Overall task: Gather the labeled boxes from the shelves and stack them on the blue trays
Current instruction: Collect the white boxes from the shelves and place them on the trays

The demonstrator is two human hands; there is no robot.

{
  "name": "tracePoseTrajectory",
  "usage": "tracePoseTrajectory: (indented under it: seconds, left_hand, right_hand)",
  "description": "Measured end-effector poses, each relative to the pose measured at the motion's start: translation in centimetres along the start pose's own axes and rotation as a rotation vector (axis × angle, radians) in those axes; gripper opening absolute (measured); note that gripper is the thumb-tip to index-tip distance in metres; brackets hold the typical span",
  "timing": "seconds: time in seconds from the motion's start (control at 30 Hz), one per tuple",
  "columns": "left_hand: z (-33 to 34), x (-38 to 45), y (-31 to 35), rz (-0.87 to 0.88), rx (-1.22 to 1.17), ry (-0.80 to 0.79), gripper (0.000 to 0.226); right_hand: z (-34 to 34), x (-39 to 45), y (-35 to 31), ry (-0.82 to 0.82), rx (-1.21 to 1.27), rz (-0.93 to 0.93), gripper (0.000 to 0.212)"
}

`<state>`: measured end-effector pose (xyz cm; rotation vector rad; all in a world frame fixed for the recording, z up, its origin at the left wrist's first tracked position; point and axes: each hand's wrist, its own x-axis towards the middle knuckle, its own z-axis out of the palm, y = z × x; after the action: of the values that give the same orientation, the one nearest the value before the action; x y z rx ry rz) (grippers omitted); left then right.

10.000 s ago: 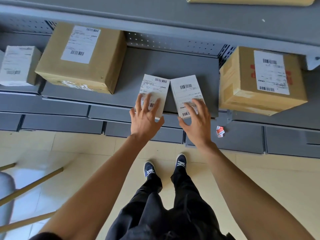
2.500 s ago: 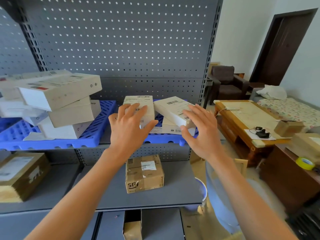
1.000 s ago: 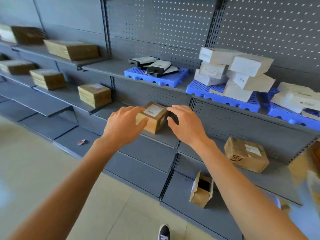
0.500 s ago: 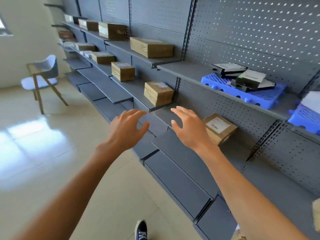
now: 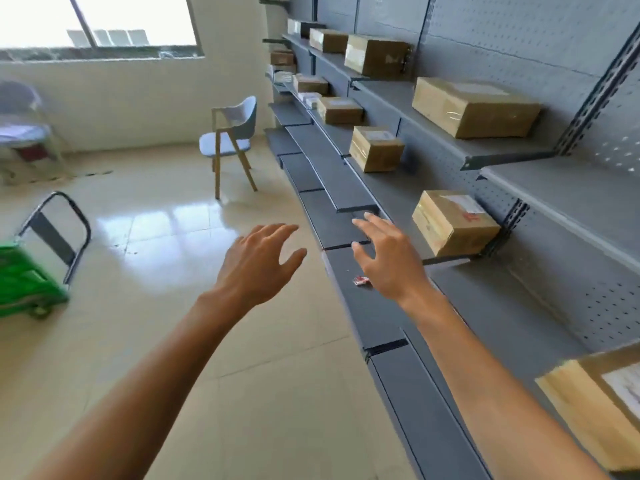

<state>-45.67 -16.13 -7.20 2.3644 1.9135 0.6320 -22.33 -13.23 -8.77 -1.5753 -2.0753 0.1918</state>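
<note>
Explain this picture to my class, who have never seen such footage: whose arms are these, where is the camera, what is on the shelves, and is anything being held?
The camera sits on a person's head, looking forward and down, so the arms are the wearer's own. The left hand and right hand are both open, fingers spread, holding nothing. To the right run grey metal shelves carrying brown cardboard boxes; the nearest to the right hand is a labeled box. A small red scrap lies on the lowest shelf. On the floor stand a chair and a green cart.

Two hands, one chair, one cart.
</note>
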Motion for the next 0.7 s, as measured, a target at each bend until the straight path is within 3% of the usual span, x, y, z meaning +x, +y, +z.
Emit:
tracePoseTrajectory:
  seconds: [0.4, 0.7]
  left_hand:
    - [-0.3, 10.2, -8.2, -0.095, 0.046, 0.128, 0.054]
    - [0.9, 21.1, -19.6, -0.143, 0.016, 0.131, 0.054]
  right_hand:
    - [4.6, 14.3, -3.6, -0.036, -0.017, -0.185, 0.05]
    - [12.4, 28.6, -5.6, -0.077, -0.03, -0.247, 0.051]
